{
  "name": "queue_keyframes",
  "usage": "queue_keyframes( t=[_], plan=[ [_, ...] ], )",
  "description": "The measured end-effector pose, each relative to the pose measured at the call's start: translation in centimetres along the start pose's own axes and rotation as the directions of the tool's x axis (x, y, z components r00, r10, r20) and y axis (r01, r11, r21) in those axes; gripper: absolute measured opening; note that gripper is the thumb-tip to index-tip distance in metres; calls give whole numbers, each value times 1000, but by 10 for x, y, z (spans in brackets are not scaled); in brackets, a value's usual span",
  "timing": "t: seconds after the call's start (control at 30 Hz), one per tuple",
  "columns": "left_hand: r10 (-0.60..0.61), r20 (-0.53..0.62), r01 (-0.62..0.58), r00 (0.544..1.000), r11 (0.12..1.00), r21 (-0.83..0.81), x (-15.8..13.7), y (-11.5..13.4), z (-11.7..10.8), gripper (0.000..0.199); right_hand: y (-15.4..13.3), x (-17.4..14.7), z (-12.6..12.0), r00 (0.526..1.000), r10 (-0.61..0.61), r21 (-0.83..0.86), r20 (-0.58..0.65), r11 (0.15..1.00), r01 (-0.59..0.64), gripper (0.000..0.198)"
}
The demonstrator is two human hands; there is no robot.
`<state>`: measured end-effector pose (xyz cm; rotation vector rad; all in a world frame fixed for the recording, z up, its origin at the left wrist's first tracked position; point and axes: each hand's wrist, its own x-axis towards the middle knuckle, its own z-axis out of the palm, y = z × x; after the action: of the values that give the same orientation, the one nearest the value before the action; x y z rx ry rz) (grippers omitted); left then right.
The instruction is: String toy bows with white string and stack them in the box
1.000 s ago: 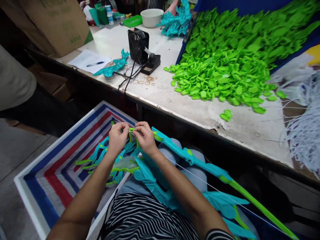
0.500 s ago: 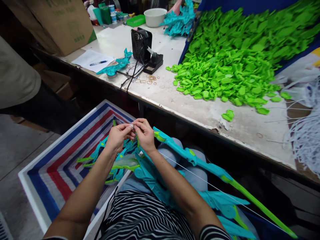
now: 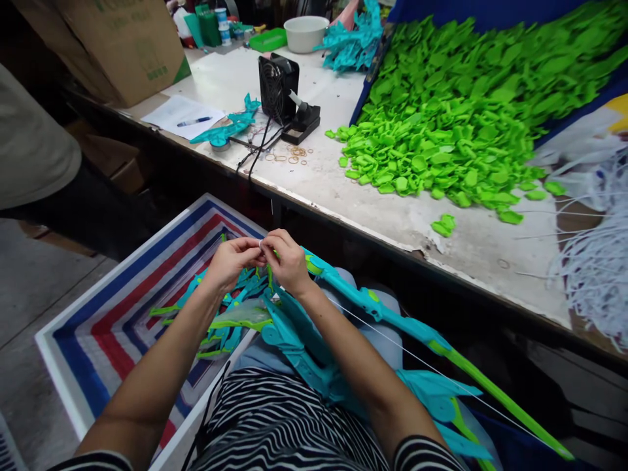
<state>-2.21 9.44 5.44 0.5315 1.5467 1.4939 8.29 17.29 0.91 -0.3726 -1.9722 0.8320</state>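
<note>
My left hand [image 3: 234, 260] and my right hand [image 3: 288, 261] meet fingertip to fingertip above my lap, both pinching a small white bit of string [image 3: 260, 243]. Beside my right hand a teal and green toy bow [image 3: 367, 301] slants across my knees. Its thin white line runs from the green tip at the lower right and passes out of sight behind my right forearm. More teal bow parts [image 3: 299, 347] lie on my lap under my arms. What the string does between the fingertips is mostly hidden.
A striped, lined bin [image 3: 112, 327] with several teal and green parts stands at my left. On the worktable [image 3: 314, 176] are a small black fan [image 3: 279, 88], rubber bands [image 3: 297, 154], a heap of green pieces [image 3: 441, 144] and white strings [image 3: 596, 268]. A person [image 3: 34, 144] stands at the left.
Both hands stay pinched together with the white string, the fingers shifting only slightly. The bow has moved a little to the left and up at its far tip.
</note>
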Motion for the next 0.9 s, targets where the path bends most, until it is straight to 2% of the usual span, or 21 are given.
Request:
queue_keyframes(
  t=[0.1, 0.2, 0.3, 0.37, 0.47, 0.57, 0.63, 0.67, 0.73, 0.8, 0.83, 0.87, 0.9],
  plan=[
    [73, -28, -67, 997, 982, 177, 0, -2, 1, 22, -1, -5, -3, 996, 92, 24, -12, 996, -92, 16],
    [141, -19, -127, 990, 937, 325, 0, -4, 3, 19, 3, -9, -8, 987, 159, 24, 32, 987, -160, 15],
    [190, -5, -171, 982, 898, 404, -3, -4, 5, 19, 7, -7, -12, 978, 200, -90, 59, 977, -194, 16],
    [220, -6, -196, 975, 882, 429, -3, -5, 8, 19, 6, -4, -16, 974, 226, -193, 24, 957, -218, 17],
    [259, -63, -220, 964, 906, 361, 0, -6, 11, 20, -9, -10, -34, 981, 194, -212, -19, 958, -193, 18],
    [250, -112, -225, 962, 954, 196, 6, -6, 12, 23, -23, -41, -68, 993, 110, -209, 38, 973, -100, 18],
    [239, -96, -231, 966, 969, 91, 8, -5, 15, 27, -23, -72, -97, 988, 140, -376, 71, 921, -103, 15],
    [251, -89, -247, 964, 968, 48, 7, -4, 18, 29, -19, -87, -111, 977, 202, -499, 69, 855, -141, 17],
    [331, -100, -332, 938, 943, 7, 2, -2, 28, 32, -6, -112, -140, 917, 396, -706, 45, 662, -251, 31],
    [432, -62, -428, 900, 902, 60, -7, -3, 43, 25, 10, -122, -165, 799, 597, -783, 65, 528, -330, 37],
    [458, 34, -458, 888, 881, 115, -12, -6, 53, 20, 17, -122, -176, 734, 672, -786, 105, 508, -353, 38],
    [452, 185, -482, 873, 858, 178, -17, -10, 65, 17, 23, -118, -186, 674, 721, -776, 159, 514, -366, 39],
    [406, 366, -507, 837, 828, 239, -21, -17, 77, 16, 27, -112, -193, 623, 749, -758, 226, 537, -371, 41]
  ],
)
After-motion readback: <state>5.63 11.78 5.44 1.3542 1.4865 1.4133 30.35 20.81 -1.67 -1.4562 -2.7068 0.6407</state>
